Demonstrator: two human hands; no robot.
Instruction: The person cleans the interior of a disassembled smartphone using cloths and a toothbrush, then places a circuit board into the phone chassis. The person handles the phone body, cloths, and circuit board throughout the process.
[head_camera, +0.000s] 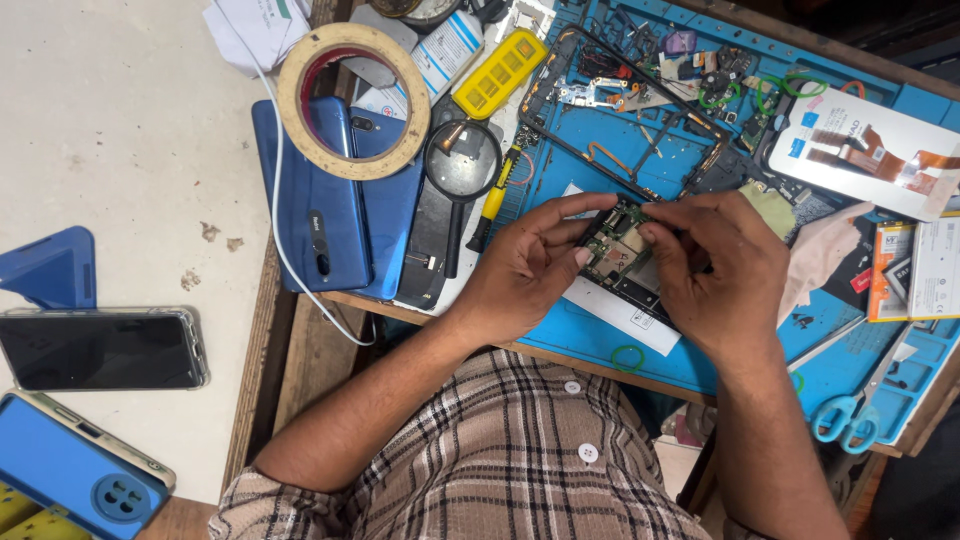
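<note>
My left hand (525, 262) and my right hand (722, 270) both hold an opened phone with its green circuit board (618, 250) showing, just above a blue work mat (600, 140). The left thumb and fingers pinch the board's left edge. My right hand's fingertips press on the board's upper right part and hide most of the phone's body. A white paper strip (625, 315) lies under the phone.
A black phone frame (640, 110) and small parts lie on the mat's far side. A magnifying glass (462, 165), yellow screwdriver (492, 205), tape roll (352, 100), blue phone backs (320, 215), scissors (850, 410), boxed parts (870, 150) and phones (100, 350) on the left surround me.
</note>
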